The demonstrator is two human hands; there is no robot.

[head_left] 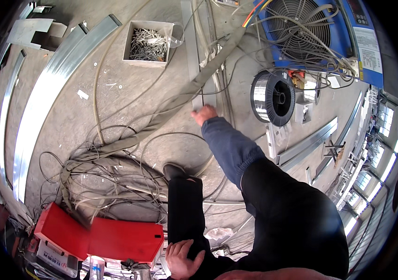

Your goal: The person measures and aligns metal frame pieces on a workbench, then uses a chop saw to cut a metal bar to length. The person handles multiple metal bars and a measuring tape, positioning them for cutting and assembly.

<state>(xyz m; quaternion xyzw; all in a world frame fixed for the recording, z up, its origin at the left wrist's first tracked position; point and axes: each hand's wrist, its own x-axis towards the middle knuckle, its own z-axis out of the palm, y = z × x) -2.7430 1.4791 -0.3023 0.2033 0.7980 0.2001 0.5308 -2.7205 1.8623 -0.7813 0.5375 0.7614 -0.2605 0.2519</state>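
Taking the black spool (279, 99) as the landmark, the right hand (204, 114) is held a little way to its left, at the end of a blue-grey sleeve (229, 144). The fingers are curled inward rather than spread; whether anything is pinched in them cannot be told. The long grey metal strip (191, 51) is laid on the floor to the left of the spool, running away from the person, and its near end is partly covered by that hand (actual contact cannot be made out). Just ahead of the hand, the strip is crossed by a sheathed cable bundle (215, 62), also left of the spool.

The left hand (183, 259) is rested well below and left of the spool, on a black trouser leg (185, 200), with its fingers loosely bent and nothing seen in its grasp. The strip is well apart from it.

Beyond the spool, up and to the left, small metal pieces (148, 44) are held in an open box (144, 63). A red case (126, 240) is placed far below-left of the spool.
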